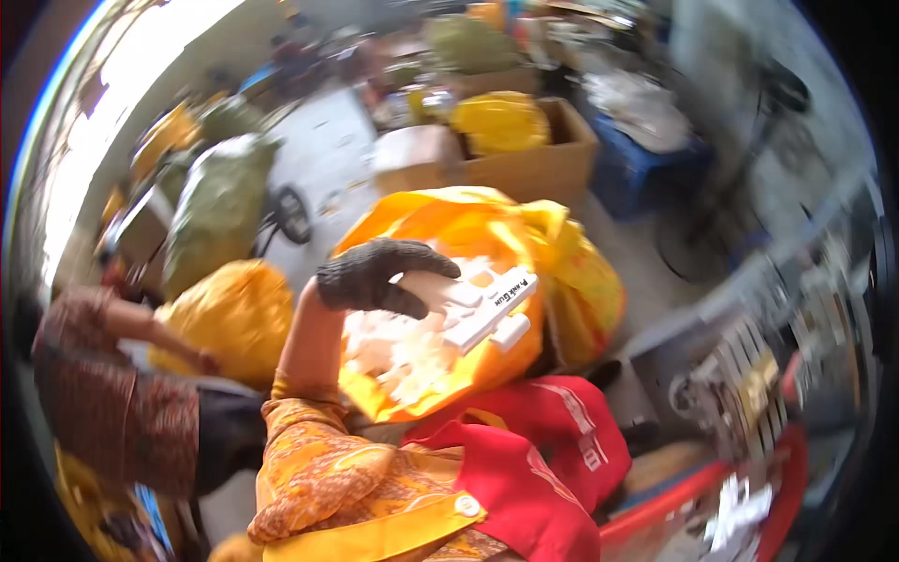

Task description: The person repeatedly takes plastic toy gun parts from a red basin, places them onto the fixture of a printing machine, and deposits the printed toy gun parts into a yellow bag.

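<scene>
My left hand [379, 276], in a dark grey glove, is raised over an open orange-yellow bag [421, 208]. Between its thumb and fingers is a white plastic toy gun [487, 314] with dark lettering along its side. The grip end goes back into the hand and is partly blurred. Below it, many pale plastic pieces [403, 361] fill the bag. My right hand does not show. Red cloth [524, 450] lies across my front, beside the patterned orange sleeve of my left arm.
At left, another person's hand [204, 361] touches a full yellow sack [229, 314]. Green sacks [220, 206] stand behind it. Ahead is a cardboard box [529, 173] holding yellow plastic, with a blue stool [646, 169] beside it. A red basin [796, 478] with white parts sits lower right.
</scene>
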Demonstrator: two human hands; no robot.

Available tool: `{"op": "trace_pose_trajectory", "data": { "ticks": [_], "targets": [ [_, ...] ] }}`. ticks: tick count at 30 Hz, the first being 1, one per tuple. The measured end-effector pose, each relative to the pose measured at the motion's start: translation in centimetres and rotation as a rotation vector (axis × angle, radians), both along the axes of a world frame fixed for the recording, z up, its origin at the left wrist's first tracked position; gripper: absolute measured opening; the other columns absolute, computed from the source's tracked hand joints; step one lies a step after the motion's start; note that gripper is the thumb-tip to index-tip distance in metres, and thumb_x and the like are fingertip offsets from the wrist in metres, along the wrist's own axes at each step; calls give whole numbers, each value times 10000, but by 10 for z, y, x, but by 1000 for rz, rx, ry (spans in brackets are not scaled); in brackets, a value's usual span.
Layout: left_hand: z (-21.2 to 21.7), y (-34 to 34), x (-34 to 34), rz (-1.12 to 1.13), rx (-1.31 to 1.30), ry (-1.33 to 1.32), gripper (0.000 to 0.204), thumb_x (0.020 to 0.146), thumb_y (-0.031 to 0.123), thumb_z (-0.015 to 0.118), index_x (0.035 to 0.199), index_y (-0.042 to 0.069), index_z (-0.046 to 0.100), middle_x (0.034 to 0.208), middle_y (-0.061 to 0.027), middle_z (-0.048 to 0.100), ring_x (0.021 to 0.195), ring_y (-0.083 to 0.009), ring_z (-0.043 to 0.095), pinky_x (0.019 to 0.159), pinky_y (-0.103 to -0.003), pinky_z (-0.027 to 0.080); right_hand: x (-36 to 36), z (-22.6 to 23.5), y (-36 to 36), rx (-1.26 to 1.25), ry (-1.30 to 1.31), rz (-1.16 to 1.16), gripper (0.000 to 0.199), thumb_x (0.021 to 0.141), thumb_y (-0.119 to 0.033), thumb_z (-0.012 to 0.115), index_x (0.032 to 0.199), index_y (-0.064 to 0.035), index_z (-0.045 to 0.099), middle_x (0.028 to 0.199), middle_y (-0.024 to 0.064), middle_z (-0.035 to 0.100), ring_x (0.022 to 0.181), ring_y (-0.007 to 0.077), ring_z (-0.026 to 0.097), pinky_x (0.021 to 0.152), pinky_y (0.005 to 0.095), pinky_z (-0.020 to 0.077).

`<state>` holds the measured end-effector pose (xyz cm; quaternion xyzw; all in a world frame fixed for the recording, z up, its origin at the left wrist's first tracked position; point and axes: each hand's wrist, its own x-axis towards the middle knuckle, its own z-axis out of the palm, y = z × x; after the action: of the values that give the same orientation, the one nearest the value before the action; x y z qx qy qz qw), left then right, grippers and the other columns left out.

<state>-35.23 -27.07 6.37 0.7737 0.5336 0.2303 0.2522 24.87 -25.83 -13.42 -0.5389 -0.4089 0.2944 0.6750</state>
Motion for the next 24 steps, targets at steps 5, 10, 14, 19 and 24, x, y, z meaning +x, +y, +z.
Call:
{"op": "trace_pose_trajectory", "data": {
  "ticks": [5, 10, 14, 19, 24],
  "targets": [
    [-68, -67, -45, 481, -4, 267, 478, 742, 391, 688, 1088, 74, 599, 1080, -134, 601, 1015, -312, 551, 877, -387, 431, -31, -13, 44, -22, -58, 159, 435, 849, -203, 534, 1245, -41, 458, 1211, 120, 511, 1010, 225, 544, 824, 329, 473],
    [-78, -9, -13, 513, 224, 185, 382, 800, 437, 584, 931, 84, 647, 951, -153, 630, 887, -336, 587, 771, -429, 451, -30, -9, 38, -5, -27, 172, 403, 852, -168, 525, 1234, -54, 468, 1214, 123, 507, 990, 231, 550, 807, 324, 481],
    [-90, 57, 36, 314, 187, 88, 295, 858, 369, 536, 930, 112, 660, 744, -157, 630, 675, -319, 613, 641, -415, 477, -4, -2, 2, 54, 124, 89, 381, 854, -140, 517, 1226, -65, 476, 1217, 126, 504, 974, 235, 555, 793, 319, 488],
    [-76, 96, 123, 32, 144, -12, 327, 894, 144, 491, 1218, 136, 540, 714, -97, 604, 627, -202, 589, 624, -300, 476, 8, 9, -22, 257, 437, 109, 360, 856, -105, 508, 1215, -79, 487, 1221, 129, 500, 954, 241, 561, 775, 314, 496],
    [-87, 143, 191, -282, -116, -176, 552, 847, 33, 488, 1371, 146, 361, 576, -22, 531, 509, -147, 516, 565, -266, 440, 15, 18, -36, 212, 371, 162, 395, 840, -39, 506, 1233, -46, 467, 1245, 134, 486, 964, 253, 583, 808, 349, 504]
  ]
}}
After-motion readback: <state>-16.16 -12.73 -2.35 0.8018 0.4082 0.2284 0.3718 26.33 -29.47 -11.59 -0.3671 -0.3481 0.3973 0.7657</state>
